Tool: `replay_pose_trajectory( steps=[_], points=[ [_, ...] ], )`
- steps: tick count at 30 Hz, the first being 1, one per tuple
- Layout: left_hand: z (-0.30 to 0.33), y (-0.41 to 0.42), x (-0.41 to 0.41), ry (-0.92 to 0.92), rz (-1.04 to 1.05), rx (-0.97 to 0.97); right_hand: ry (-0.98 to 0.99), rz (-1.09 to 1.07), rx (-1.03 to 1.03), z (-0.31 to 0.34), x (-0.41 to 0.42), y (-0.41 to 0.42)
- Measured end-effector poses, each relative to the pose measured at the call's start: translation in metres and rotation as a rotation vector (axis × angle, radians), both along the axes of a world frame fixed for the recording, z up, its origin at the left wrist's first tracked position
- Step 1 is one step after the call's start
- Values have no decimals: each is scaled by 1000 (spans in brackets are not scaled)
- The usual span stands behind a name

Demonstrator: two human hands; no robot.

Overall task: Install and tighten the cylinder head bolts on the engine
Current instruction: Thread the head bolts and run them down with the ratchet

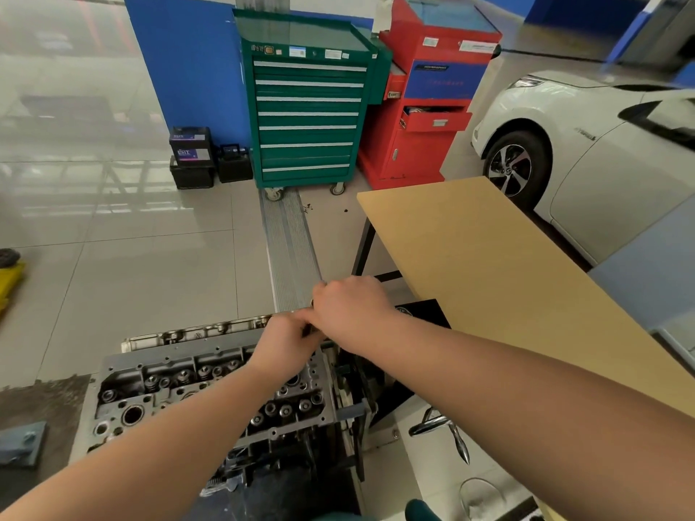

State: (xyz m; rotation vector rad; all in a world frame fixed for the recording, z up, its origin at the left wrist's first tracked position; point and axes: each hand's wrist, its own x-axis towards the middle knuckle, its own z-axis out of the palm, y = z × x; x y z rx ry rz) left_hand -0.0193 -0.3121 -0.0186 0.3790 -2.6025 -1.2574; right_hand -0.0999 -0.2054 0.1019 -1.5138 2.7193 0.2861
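Both arms reach out, left hand (287, 338) and right hand (348, 310) fingers curled together over the cylinder head (180, 381).

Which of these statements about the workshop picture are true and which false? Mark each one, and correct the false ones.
1. Both hands meet at the far right end of the cylinder head. True: the left hand and the right hand are closed together there.
2. The green tool cabinet stands right of the red one. False: it stands left of the red cabinet.
3. A white car is parked on the right. True.
4. The red cabinet's drawers are all shut. False: one is pulled open.
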Motion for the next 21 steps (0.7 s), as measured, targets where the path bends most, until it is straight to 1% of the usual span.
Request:
replay_pose_trajectory(
  steps=[1,3,4,5,7,8,11,13,15,17,19,21],
  points=[
    [2,-2,-1,-29,-35,26,-29,70,-11,5,-3,3],
    [8,-11,-4,-134,-136,16,-123,290,26,12,-5,9],
    [11,-16,-5,-190,-178,-7,-148,368,60,14,-4,11],
    [13,-19,-7,-236,-205,-29,-155,393,74,13,-1,11],
    [13,-19,-8,-253,-194,-22,-140,332,44,11,3,9],
    [12,-15,-6,-219,-155,9,-122,285,32,10,5,9],
    [4,4,2,-60,63,107,-84,140,27,9,6,9],
    [-6,15,6,-25,141,86,-30,60,48,5,9,5],
    [-11,16,6,3,102,52,6,53,77,-2,9,0],
    [-6,3,6,23,6,40,-55,76,6,0,5,-2],
    [5,-17,6,-53,-98,84,-182,219,-44,4,-2,1],
    [15,-32,2,-179,-213,90,-198,374,22,9,-9,4]
  ],
)
